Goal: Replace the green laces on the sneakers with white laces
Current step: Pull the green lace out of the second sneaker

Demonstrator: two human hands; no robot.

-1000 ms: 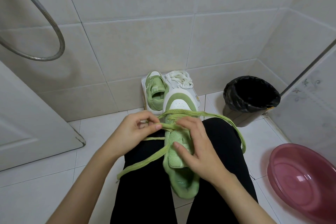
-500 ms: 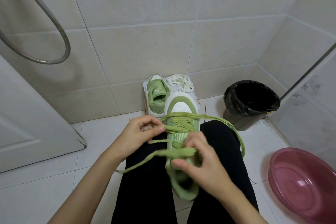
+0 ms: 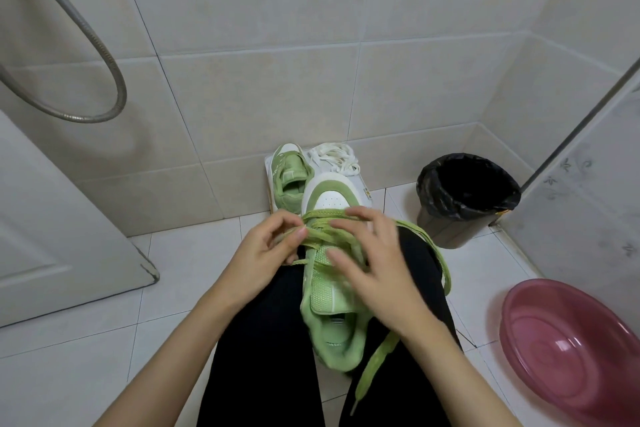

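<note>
1. Since a moment ago the right hand (image 3: 377, 274) has let go of the lace end it was pulling across and now hovers over the tongue with fingers spread, gripping nothing; that loose end now hangs down past the heel.
2. Pinching a strand at the upper crossings, the left hand (image 3: 266, 250) has thumb and forefinger closed on the green lace (image 3: 332, 232).
3. Held between the knees, the sneaker (image 3: 329, 291) lies lengthwise away from the person: white toe cap towards the wall, heel opening nearest the body, top side up.
4. I judge the unlacing only partly done: the top eyelets look freed, while several crossings near the toe are still threaded.
5. Beyond it, the second sneaker (image 3: 289, 180) sits against the wall, toe also pointing away, apparently not yet unlaced.
6. Just beside that shoe, the white laces (image 3: 334, 158) lie bundled and untouched, so all relacing remains.
</note>
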